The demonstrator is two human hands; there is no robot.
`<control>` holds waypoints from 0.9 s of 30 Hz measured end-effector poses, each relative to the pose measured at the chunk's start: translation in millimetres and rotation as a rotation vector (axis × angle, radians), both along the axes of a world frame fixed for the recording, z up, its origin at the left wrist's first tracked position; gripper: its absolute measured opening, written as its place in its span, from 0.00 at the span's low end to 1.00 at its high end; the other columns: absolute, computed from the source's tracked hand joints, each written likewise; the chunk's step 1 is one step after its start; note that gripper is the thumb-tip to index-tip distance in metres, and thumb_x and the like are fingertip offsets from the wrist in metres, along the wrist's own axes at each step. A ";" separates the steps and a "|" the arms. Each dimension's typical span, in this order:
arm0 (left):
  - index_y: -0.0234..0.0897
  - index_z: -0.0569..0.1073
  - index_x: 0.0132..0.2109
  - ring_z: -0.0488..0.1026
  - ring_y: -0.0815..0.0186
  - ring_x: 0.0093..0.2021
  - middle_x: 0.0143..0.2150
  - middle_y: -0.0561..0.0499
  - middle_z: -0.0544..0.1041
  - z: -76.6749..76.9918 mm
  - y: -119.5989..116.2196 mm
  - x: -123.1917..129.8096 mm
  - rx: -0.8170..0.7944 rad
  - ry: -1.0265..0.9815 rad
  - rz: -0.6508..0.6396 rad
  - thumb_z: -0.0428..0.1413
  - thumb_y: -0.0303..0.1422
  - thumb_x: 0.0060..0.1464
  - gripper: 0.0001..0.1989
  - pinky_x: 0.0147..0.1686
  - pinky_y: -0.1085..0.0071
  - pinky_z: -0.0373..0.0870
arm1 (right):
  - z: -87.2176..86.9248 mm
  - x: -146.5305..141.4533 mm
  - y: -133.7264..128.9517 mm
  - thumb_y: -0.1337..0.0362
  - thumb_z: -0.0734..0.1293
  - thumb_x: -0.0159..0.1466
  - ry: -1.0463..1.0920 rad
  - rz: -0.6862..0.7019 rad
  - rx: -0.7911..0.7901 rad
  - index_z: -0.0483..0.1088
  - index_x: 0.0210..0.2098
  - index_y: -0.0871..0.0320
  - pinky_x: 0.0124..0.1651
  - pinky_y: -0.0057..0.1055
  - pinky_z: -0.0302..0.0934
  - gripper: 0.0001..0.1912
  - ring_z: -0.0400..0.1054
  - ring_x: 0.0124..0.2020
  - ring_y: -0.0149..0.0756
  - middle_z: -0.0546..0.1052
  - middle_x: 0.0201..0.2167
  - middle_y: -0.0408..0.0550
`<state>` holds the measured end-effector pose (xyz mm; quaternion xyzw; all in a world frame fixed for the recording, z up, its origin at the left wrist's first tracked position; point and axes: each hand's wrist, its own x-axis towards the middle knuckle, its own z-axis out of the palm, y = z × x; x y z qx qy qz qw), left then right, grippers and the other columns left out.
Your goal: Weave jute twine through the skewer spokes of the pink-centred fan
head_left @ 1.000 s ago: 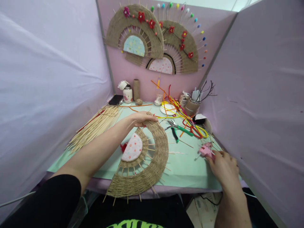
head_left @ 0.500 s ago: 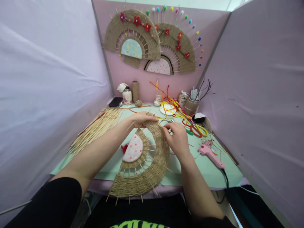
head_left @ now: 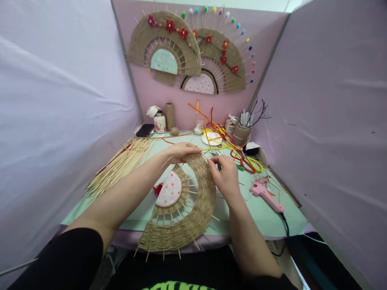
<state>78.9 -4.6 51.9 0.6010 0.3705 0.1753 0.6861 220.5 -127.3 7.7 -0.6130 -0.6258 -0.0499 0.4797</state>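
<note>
A half-round woven fan (head_left: 181, 231) of tan cord on thin sticks is tilted over the table's front edge. At its straight side is a white half-circle of cloth (head_left: 169, 189) with pink dots, and something red (head_left: 157, 189) shows behind that. My left hand (head_left: 184, 152) is closed on the fan's upper end, thumb along the top. Against the outer rim, my right hand (head_left: 223, 173) pinches with thumb and forefinger; what lies between the fingertips is too small to make out. Stick ends poke out around the rim.
A bundle of thin sticks (head_left: 119, 165) lies at left, near a phone (head_left: 145, 130). On the right are a pink glue gun (head_left: 267, 197) with a cord, scissors (head_left: 254, 164) and coloured pipe cleaners (head_left: 222, 131). Finished fans (head_left: 165, 32) hang on the back wall.
The view has shifted slightly. My left hand keeps its hold on the fan, and my right fingers stay pinched at the rim with only a slight movement.
</note>
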 end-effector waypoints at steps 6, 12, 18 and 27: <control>0.32 0.74 0.31 0.68 0.73 0.21 0.23 0.55 0.72 -0.1 0.3 0.9 0.025 0.008 -0.007 0.65 0.38 0.37 0.15 0.18 0.78 0.59 | -1.6 3.3 1.2 0.63 0.62 0.60 0.109 0.050 -0.024 0.68 0.27 0.57 0.38 0.31 0.55 0.08 0.63 0.32 0.34 0.73 0.27 0.44; 0.34 0.75 0.32 0.68 0.74 0.22 0.23 0.55 0.73 1.9 -0.4 0.3 0.030 0.051 0.025 0.63 0.37 0.39 0.13 0.19 0.77 0.58 | -2.4 3.6 1.1 0.63 0.62 0.60 0.145 0.051 -0.055 0.69 0.26 0.57 0.38 0.31 0.55 0.08 0.63 0.32 0.34 0.73 0.27 0.44; 0.34 0.76 0.35 0.69 0.73 0.24 0.26 0.54 0.75 3.7 0.1 -3.0 -0.019 0.025 -0.001 0.63 0.35 0.39 0.13 0.20 0.77 0.60 | -4.4 5.3 1.4 0.62 0.61 0.60 0.163 0.046 -0.065 0.68 0.26 0.57 0.38 0.31 0.56 0.08 0.64 0.32 0.34 0.73 0.27 0.45; 0.34 0.77 0.37 0.68 0.74 0.23 0.27 0.53 0.75 0.9 -2.7 -2.3 0.010 -0.001 -0.012 0.64 0.36 0.40 0.15 0.19 0.78 0.58 | -5.9 6.3 2.3 0.62 0.61 0.60 0.201 0.047 -0.085 0.68 0.26 0.57 0.38 0.31 0.56 0.08 0.64 0.31 0.34 0.73 0.27 0.44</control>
